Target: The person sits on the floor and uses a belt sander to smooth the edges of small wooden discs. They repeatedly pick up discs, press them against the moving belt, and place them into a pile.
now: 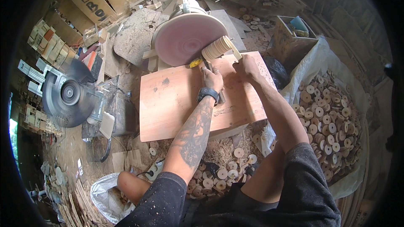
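A large reddish sanding disc (185,38) stands upright at the far edge of a wooden board (168,101). At the disc's lower right is a stack of round wooden discs (216,48), lying sideways in a row. My right hand (247,68) is closed around a flat wooden stick (235,50) whose far end meets the right end of that stack. My left hand (211,79), with a dark band on its wrist, is closed on a dark metal bar (221,97) lying over the board. Just beyond its fingers, below the sanding disc, is a small yellow piece (195,62).
A circular saw with a dark round blade (69,93) stands at the left. To the right, a large whitish sack (307,65) holds many loose wooden discs (326,122). More discs (221,174) lie below the board, between my legs. A wooden box (280,33) stands at the back right.
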Action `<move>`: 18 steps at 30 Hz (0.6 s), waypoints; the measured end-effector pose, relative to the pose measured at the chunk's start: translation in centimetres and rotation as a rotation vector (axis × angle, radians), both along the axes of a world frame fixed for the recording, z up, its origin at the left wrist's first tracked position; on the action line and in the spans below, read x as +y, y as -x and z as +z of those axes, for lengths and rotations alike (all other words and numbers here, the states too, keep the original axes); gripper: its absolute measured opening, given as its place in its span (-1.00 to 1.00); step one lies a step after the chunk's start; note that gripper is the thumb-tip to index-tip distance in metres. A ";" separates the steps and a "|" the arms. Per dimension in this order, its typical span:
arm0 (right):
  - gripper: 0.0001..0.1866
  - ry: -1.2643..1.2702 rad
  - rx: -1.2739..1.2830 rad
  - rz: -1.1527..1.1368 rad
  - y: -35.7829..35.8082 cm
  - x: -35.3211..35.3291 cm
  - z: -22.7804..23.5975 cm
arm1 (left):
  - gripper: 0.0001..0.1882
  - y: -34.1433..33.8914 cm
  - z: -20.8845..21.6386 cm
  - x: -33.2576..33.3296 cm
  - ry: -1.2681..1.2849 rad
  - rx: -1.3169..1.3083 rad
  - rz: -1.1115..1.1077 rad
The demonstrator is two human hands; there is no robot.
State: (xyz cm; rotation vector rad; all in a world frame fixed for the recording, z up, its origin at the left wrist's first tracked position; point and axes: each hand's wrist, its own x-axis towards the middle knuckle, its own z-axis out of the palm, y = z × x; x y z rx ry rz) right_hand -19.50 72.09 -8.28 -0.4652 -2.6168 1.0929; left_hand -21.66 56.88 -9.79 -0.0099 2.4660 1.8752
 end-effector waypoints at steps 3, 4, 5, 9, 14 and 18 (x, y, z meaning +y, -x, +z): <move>-0.72 -0.009 -0.001 0.010 0.0 0.0 0.0 | -0.47 0.1 -0.1 0.1 0.013 -0.015 0.007; -0.72 -0.015 -0.003 0.008 0.0 0.0 0.0 | -0.46 0.1 0.0 0.1 0.009 -0.024 0.013; -0.73 -0.019 -0.007 0.006 0.0 0.0 0.0 | -0.45 0.0 0.0 0.0 0.013 -0.011 0.008; -0.73 -0.034 -0.013 0.016 0.0 0.0 0.0 | -0.46 -0.2 0.4 -0.1 -0.008 -0.029 -0.032; -0.73 -0.029 0.018 0.002 0.3 0.2 -0.3 | -0.47 -0.3 0.7 -0.2 -0.019 -0.040 -0.051; -0.75 -0.045 0.041 0.001 0.5 0.4 -0.7 | -0.48 -0.2 0.5 -0.3 -0.007 -0.027 -0.074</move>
